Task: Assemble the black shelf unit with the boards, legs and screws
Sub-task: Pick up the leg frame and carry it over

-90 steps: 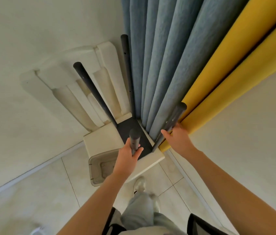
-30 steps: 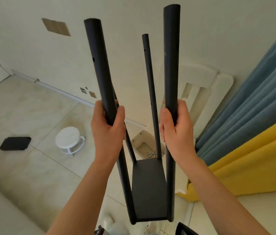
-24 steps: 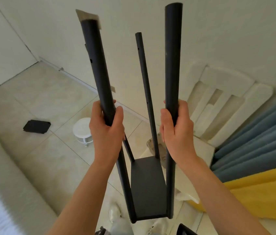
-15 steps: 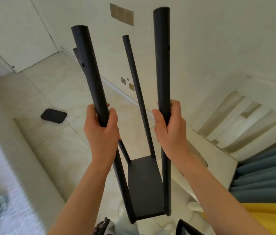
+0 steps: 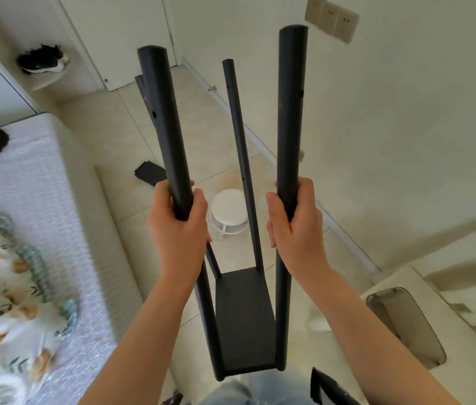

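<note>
Pale cream walls meet a glossy beige tiled floor along a white baseboard. A beige socket panel sits high on the wall. A small round white stool stands on the tiles. At left is a bed with a quilted white cover and a floral blanket. A black-and-white shoe rests on a low shelf beside white doors.

A matte black rectangular shelf board sits low between four round black metal legs that rise from its corners toward the camera. The left hand grips the near left leg, and the right hand grips the near right leg. Another flat black board lies on the floor beyond.
</note>
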The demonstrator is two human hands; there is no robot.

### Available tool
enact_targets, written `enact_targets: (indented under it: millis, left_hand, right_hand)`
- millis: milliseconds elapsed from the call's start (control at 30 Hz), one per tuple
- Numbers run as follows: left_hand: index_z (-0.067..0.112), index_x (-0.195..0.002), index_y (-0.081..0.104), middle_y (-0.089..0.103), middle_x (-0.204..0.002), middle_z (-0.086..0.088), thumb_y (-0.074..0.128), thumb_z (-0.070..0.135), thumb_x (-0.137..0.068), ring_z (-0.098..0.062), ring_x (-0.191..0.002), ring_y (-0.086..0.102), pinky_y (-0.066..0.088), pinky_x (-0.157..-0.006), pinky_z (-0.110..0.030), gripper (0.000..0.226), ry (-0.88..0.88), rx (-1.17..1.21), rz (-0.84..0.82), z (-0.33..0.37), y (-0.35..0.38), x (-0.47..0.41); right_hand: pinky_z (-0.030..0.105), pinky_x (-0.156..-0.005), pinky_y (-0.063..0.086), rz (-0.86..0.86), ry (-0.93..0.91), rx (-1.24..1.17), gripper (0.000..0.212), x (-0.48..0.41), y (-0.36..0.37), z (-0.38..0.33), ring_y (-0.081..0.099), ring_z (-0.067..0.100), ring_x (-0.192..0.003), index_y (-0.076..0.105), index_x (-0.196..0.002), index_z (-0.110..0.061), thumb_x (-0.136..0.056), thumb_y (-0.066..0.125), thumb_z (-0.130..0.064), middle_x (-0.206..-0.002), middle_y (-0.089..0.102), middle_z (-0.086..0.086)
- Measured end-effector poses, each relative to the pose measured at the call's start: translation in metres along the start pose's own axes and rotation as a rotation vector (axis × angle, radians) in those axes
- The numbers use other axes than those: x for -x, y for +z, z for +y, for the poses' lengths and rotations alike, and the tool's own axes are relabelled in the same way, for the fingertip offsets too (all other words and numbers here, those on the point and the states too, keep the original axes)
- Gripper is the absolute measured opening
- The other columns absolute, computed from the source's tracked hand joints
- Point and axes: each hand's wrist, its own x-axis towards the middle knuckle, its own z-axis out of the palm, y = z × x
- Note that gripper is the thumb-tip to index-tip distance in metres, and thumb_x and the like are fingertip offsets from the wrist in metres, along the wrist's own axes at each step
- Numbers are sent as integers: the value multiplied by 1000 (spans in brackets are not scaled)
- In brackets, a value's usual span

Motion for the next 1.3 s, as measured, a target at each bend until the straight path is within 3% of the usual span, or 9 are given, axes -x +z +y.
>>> enact_targets:
  millis: [100,233,367,467,667,800,900,1033,1300]
  left_hand:
    - [22,-94,55,51,-70,-23,60,10,-97,-42,-55,52,51,-44,-30,14,-39,-23,85,-17,-10,-34]
    - [26,-88,52,49,-67,-19,60,11,-98,-41,-53,50,51,-43,-30,20,-68,-57,165,-39,-18,-84]
    - [22,-88,53,48,-70,-25,60,11,-98,-31,-51,49,51,-44,-29,16,-109,-82,234,-58,-16,-141]
    - [21,-90,52,49,-65,-14,60,14,-98,-27,-50,50,50,-45,-28,14,-155,-91,279,-73,-10,-190]
    - [20,-96,52,53,-66,-5,60,21,-100,-19,-53,54,57,-56,-30,9,-220,-119,258,-104,-4,-287]
    - [15,-102,53,58,-77,-17,59,24,-100,-18,-61,58,59,-67,-27,10,-262,-129,202,-125,-4,-350]
    - [13,-104,54,60,-75,-12,58,22,-101,-18,-65,60,56,-68,-26,11,-284,-136,150,-146,-6,-400]
    - [15,-107,57,68,-88,-7,60,20,-100,-13,-77,67,52,-69,-13,10,-343,-148,48,-178,-14,-476]
    - [22,-110,56,69,-102,-3,64,14,-97,-10,-89,70,48,-67,-5,18,-448,-204,-175,-224,-24,-625]
  right_hand:
    - [22,-52,49,-85,-1,-19,37,-32,32,-1,54,8,-53,45,-120,-10,-96,53,-38,-71,52,-10]
    - [40,-45,52,-173,-13,-30,37,-79,74,-1,53,23,-48,46,-114,-14,-92,51,-44,-64,50,0]
    - [45,-45,51,-242,-31,-6,41,-139,114,11,53,24,-49,46,-114,-14,-93,51,-49,-64,50,4]
    - [49,-46,48,-307,-6,-5,28,-190,144,19,52,31,-49,46,-112,-14,-97,52,-38,-64,50,15]
    - [37,-46,50,-426,14,10,15,-283,198,31,55,28,-51,47,-106,-16,-99,52,-28,-64,54,17]
    - [32,-60,58,-463,45,32,17,-338,235,43,62,19,-62,48,-110,-18,-98,55,-28,-73,62,9]
    - [29,-69,59,-473,73,92,21,-381,267,55,66,15,-72,48,-114,-19,-97,57,-29,-82,65,2]
    - [15,-66,55,-462,115,158,27,-439,315,68,67,12,-82,42,-121,-22,-98,57,-25,-95,62,-4]
    - [11,-60,49,-367,211,221,33,-547,405,76,62,4,-82,41,-126,-21,-98,59,-21,-106,59,-5]
